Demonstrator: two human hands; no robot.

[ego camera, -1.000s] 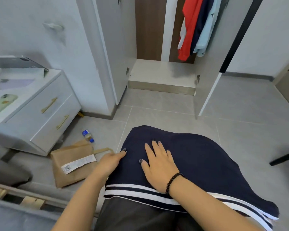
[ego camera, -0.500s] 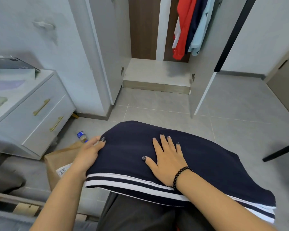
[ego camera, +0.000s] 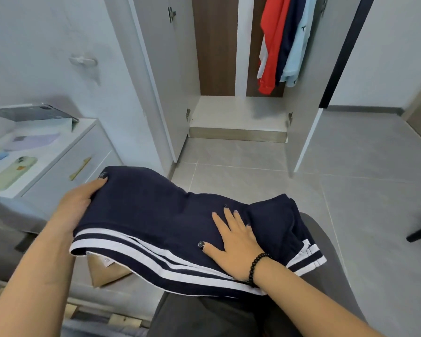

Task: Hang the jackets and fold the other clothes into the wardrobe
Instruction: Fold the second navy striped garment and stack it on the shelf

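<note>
- Folding stage, head view: navy garment (ego camera: pixel 156 222) w/ 2 white stripes along its near hem lies across the person's lap, partly folded, right end bunched.
- Left hand (ego camera: pixel 75 207) grips the garment's left edge; fingers curl under the cloth, thumb lies on top near the far corner.
- Right hand (ego camera: pixel 233 242) lies flat on the cloth, fingers straight and slightly spread, pressing down; holds nothing. Black bead bracelet (ego camera: pixel 255 268) at wrist.
- Wardrobe (ego camera: pixel 238 113) stands open ahead, well apart from the lap; its bottom shelf is bare where visible. 3 hung items (red (ego camera: pixel 269 45), navy, light blue) hang at upper right inside.
- Brown paper bag (ego camera: pixel 105 271) sits on the floor below the garment's left end; drawer unit (ego camera: pixel 83 152) at left carries phone cases.
- Risk (judgement): left end overhangs the lap unsupported; if the left grip loosens, the cloth likely slides toward the bag and the fold opens.
- Risk (judgement): bunched right end may leave a lopsided fold unless smoothed 1st.
- Risk (judgement): lifting w/ 1 hand for the carry to the shelf could let layers unfold.
</note>
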